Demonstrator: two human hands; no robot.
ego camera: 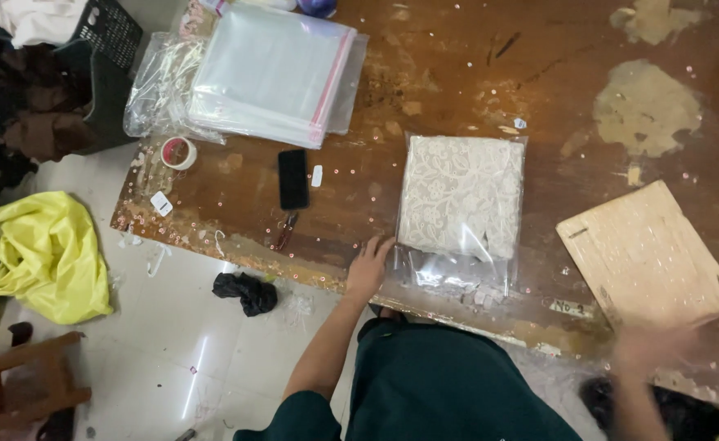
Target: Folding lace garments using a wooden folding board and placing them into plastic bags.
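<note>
A folded cream lace fabric (461,194) lies inside a clear plastic bag (457,273) on the worn wooden table (457,73). My left hand (369,265) rests at the bag's lower left corner, fingers on its edge. My right hand (649,347) is blurred at the table's near edge, below a pale wooden board (645,253); it seems to hold nothing.
A stack of clear bags (266,69) sits at the table's far left. A black phone (292,178), a tape roll (178,152) and small snips (284,231) lie nearby. On the floor are a yellow cloth (45,253), a black rag (245,291), a wooden chair (25,384) and baskets (90,73).
</note>
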